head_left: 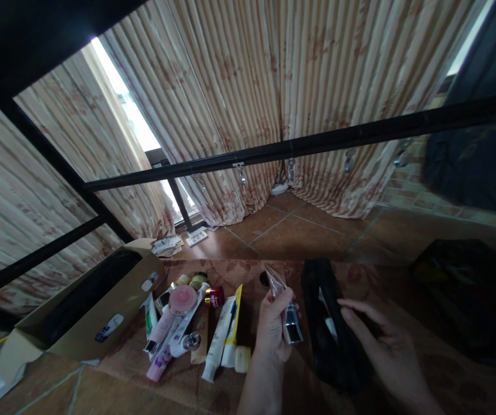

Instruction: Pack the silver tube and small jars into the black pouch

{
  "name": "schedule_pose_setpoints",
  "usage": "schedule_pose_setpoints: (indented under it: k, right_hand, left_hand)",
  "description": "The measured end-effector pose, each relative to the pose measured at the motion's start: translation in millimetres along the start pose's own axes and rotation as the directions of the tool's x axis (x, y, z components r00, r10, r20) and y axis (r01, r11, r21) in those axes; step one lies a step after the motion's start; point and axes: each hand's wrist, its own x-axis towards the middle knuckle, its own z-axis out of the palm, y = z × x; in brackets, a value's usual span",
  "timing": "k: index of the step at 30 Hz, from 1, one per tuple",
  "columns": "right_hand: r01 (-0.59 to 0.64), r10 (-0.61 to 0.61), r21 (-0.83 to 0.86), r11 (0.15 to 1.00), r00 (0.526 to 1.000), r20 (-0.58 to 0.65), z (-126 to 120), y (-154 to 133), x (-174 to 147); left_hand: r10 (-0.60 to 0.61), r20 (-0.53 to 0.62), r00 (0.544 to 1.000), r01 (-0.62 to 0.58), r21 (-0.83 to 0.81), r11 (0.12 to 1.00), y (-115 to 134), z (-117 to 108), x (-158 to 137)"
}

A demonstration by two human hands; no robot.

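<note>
While L hand has a tube wrapped round its middle, R hand is at the edge of the black pouch. Tube is just L of the pouch, silver cap twd the person, flat end pointing away; a mid-body grip like that prob. keeps it from slipping. Pouch lies lengthwise on the mat, mouth up, w/ something white inside; R fingers on its rim prob. hold the mouth wide. Other tubes, e.g. yellow tube & white tube, lie flat, prob. b/c they'd roll or tip if stood up. Pink jar & red jar are in the same cluster, between box and L hand.

Pose: L forearm comes up from the bottom edge, thumb over the tube, fingers curled under. R forearm slants in from lower R, index & thumb reaching L, tips at the rim; can't tell if they pinch it or just press. Other R fingers too dark to read.
</note>
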Motion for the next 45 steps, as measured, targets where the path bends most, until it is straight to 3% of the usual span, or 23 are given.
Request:
schedule_pose_setpoints:
  k: [20, 30, 45]
  right_hand:
    - [0.099, -0.099, -0.033, 0.995, 0.995, -0.013, -1.1, -1.7, 1.3]
    - [0.015, -0.015, 0.024, 1.0, 1.0, 0.013, 0.6, 0.8, 0.5]
    - [0.009, -0.01, -0.004, 1.0, 1.0, -0.012, 0.4, -2.0, -0.3]
  left_hand:
    - [0.02, 0.002, 1.0, -0.02, -0.048, 0.999, -2.0, 4.4, 1.2]
    - [-0.03, 0.064, 0.997, 0.027, 0.048, 0.998, -4.0, 2.3, 3.1]
    - [-0.023, -0.057, 0.998, 0.029, 0.104, 0.994, -5.1, -0.3, 5.7]
